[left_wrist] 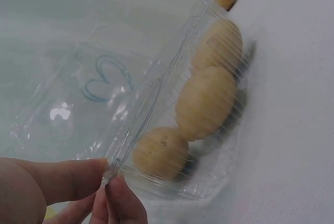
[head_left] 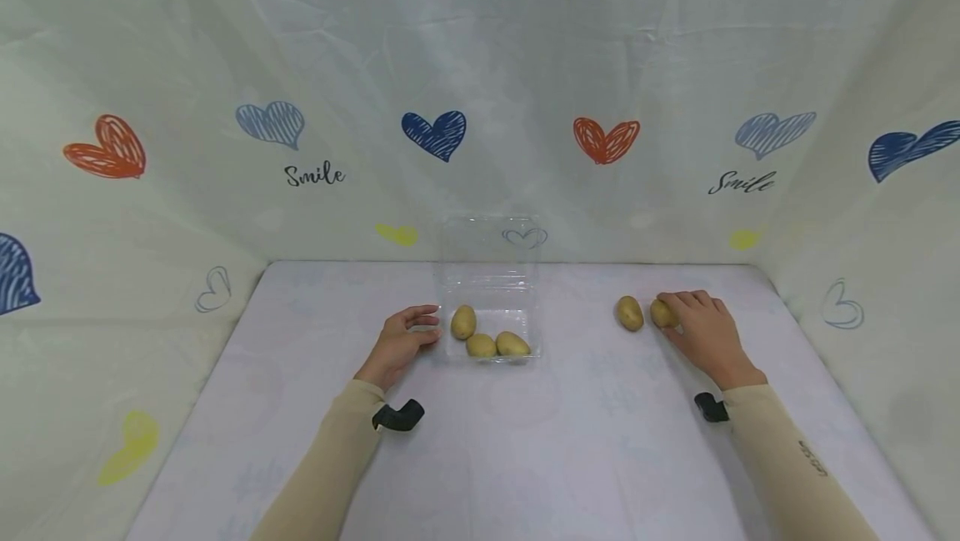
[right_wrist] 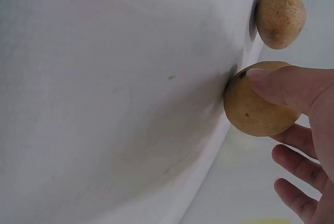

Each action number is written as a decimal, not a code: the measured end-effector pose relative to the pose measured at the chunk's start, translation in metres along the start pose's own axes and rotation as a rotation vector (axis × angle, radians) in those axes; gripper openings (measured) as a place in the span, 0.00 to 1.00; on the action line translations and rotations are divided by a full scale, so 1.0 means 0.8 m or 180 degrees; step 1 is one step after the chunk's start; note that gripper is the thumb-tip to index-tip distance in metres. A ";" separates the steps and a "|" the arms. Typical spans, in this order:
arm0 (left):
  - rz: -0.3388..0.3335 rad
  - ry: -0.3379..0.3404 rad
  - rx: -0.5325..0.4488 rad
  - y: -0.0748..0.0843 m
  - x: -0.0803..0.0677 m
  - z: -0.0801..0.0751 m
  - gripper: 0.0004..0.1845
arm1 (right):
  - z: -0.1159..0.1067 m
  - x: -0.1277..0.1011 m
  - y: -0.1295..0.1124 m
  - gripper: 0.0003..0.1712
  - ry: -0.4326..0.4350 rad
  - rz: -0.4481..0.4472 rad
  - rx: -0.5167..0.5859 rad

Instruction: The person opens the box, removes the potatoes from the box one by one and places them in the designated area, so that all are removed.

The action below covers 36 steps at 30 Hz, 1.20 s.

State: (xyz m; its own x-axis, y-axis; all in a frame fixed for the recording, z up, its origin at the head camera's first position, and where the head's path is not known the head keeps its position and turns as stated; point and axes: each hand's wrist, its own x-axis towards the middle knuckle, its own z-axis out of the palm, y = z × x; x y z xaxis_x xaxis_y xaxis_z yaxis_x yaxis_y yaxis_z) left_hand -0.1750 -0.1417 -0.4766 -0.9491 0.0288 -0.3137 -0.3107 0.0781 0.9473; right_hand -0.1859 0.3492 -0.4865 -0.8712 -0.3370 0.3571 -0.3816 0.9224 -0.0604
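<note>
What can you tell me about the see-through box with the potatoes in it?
The clear plastic box is a thin, ridged clamshell standing open, its lid tipped up toward the back wall. It sits on the white table, near the middle. Three potatoes lie in its shallow tray. The left hand pinches the box's left edge between thumb and fingertips; the left wrist view shows this grip closely. Nothing else touches it.
</note>
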 end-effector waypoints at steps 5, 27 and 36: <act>0.0035 -0.0022 -0.0006 0.000 0.000 0.000 0.26 | 0.001 0.003 -0.001 0.33 -0.0099 0.0047 0.0041; 0.0020 -0.0025 -0.0035 -0.001 -0.001 0.000 0.26 | -0.004 0.014 -0.014 0.32 -0.0342 0.0131 0.0080; 0.0029 -0.0030 0.0018 -0.001 0.000 -0.001 0.26 | -0.006 0.013 -0.015 0.32 -0.0232 0.0044 0.0025</act>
State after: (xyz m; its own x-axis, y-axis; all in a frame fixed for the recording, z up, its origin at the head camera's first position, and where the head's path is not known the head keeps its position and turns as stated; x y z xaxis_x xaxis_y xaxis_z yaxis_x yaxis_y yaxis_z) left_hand -0.1746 -0.1424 -0.4769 -0.9514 0.0391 -0.3056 -0.3016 0.0834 0.9498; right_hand -0.1888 0.3353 -0.4777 -0.8964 -0.3374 0.2875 -0.3715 0.9256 -0.0722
